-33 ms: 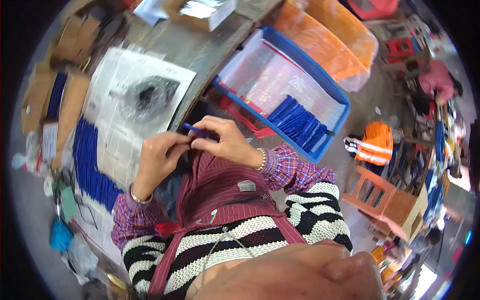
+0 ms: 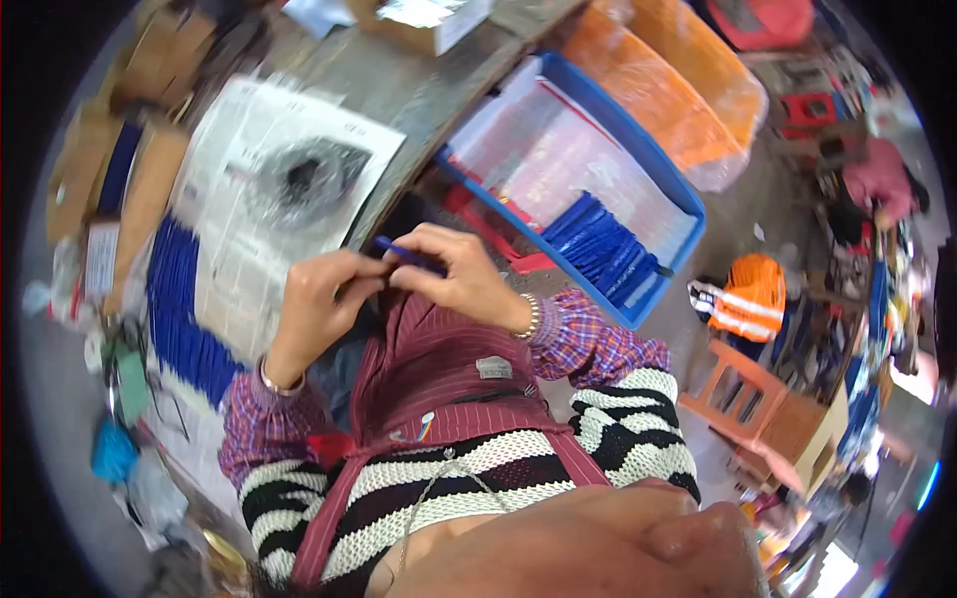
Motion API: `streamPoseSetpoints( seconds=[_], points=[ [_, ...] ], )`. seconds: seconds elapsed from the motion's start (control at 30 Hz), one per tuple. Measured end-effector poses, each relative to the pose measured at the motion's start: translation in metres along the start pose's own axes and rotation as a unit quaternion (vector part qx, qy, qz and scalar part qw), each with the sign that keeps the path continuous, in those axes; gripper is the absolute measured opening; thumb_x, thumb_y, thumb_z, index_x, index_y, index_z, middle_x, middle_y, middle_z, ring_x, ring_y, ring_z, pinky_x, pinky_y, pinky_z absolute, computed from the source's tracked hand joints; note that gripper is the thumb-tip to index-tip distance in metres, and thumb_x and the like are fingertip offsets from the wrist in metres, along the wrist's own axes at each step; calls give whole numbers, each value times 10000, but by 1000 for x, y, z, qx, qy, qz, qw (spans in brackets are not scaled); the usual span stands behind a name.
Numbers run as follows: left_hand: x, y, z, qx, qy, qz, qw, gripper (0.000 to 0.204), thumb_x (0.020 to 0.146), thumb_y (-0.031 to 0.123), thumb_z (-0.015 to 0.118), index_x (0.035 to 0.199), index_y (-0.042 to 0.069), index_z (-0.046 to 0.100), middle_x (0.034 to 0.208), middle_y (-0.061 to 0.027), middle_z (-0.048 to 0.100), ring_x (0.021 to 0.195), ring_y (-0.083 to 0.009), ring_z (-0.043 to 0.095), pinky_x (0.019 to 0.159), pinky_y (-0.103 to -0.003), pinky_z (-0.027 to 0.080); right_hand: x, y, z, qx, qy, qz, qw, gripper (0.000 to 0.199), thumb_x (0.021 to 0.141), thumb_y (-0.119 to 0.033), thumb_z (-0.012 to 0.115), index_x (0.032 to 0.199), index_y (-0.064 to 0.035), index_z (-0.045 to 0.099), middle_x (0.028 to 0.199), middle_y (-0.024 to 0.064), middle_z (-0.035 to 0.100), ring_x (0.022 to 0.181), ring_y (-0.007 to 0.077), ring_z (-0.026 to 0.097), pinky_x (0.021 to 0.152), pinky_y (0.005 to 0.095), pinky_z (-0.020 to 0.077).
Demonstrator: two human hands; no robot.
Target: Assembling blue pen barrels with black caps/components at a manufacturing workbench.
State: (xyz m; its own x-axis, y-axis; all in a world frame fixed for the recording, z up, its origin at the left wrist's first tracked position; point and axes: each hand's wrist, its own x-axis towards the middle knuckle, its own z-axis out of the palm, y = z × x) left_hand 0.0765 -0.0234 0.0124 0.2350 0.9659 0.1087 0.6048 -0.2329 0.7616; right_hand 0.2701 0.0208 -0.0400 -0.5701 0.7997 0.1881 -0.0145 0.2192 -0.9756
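In front of my apron both hands meet over a slim blue pen-like stick (image 2: 390, 247). My right hand (image 2: 454, 274) grips it between thumb and fingers, its end jutting out past the fingertips. Close against that end, my left hand (image 2: 324, 294) is closed in a pinch; anything between its fingertips is hidden. A row of similar blue sticks (image 2: 177, 299) lies to the left beside printed paper (image 2: 224, 269). More blue sticks (image 2: 603, 244) lie bunched in a blue tray (image 2: 616, 125) on the right.
Clear crumpled plastic with a dark centre (image 2: 304, 184) rests on the paper. Cardboard boxes (image 2: 105, 189) stand far left. Beyond the tray are plastic-covered orange bins (image 2: 638, 80). An orange stool (image 2: 733, 394) and orange garment (image 2: 753, 299) are at right, with another person (image 2: 882, 179) farther off.
The whole view has shifted slightly. My hands keep the same grip on the blue stick, which points much the same way.
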Motion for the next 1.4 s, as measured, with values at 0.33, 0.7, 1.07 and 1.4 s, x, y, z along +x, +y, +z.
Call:
streamPoseSetpoints(
  seconds=[0.33, 0.7, 1.07, 1.4],
  points=[
    [-22, -36, -13, -74, 97, 24, 992, 124, 751, 53, 707, 873, 33, 695, 834, -77, 672, 734, -187, 636, 656, -293, 493, -1, 3, 7, -91, -62, 50, 993, 186, 809, 15, 625, 993, 27, 656, 875, 125, 639, 798, 217, 623, 727, 290, 475],
    [-26, -37, -1, -118, 98, -2, 988, 129, 730, 124, 706, 832, 45, 695, 789, -94, 677, 729, -253, 653, 668, -326, 501, -2, -7, 10, -140, -94, 45, 985, 198, 815, 24, 650, 1012, 31, 657, 848, 123, 655, 764, 189, 631, 704, 270, 484],
    [-30, -36, 5, -95, 86, -3, 992, 117, 720, 92, 706, 821, 38, 680, 765, -91, 660, 705, -266, 644, 626, -337, 503, -4, -3, 11, -146, -96, 33, 984, 191, 816, 12, 662, 1006, 31, 661, 858, 130, 665, 758, 192, 639, 683, 272, 486],
    [-26, -34, 8, -87, 73, 4, 994, 169, 769, 124, 705, 917, 44, 691, 774, -90, 678, 648, -247, 642, 586, -305, 501, -6, -1, 10, -174, -82, 9, 981, 192, 814, 16, 662, 1006, 19, 669, 805, 126, 647, 697, 191, 622, 622, 271, 472]
  ],
)
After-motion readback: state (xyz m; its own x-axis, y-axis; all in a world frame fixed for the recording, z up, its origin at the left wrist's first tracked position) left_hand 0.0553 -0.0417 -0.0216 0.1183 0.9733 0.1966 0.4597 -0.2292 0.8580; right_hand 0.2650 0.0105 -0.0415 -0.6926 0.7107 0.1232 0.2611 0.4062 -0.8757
